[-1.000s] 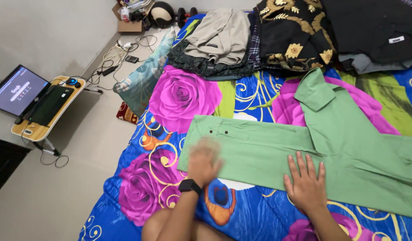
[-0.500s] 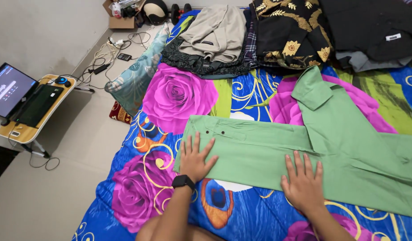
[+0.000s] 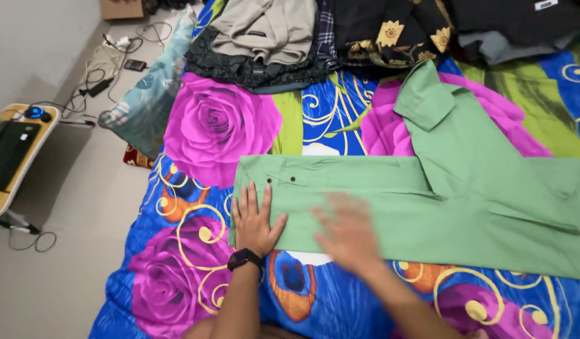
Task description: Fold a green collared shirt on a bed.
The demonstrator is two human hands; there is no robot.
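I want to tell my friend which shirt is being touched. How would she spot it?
On the bright flowered bedsheet, below the heap of dark folded clothes, one plain green cloth shirt lies spread flat. Both hands rest on it, and it alone is unpatterned green.

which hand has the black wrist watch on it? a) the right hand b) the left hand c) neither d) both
b: the black watch sits on the wrist of the left hand, which lies flat on the green shirt; the blurred right hand shows a bare wrist.
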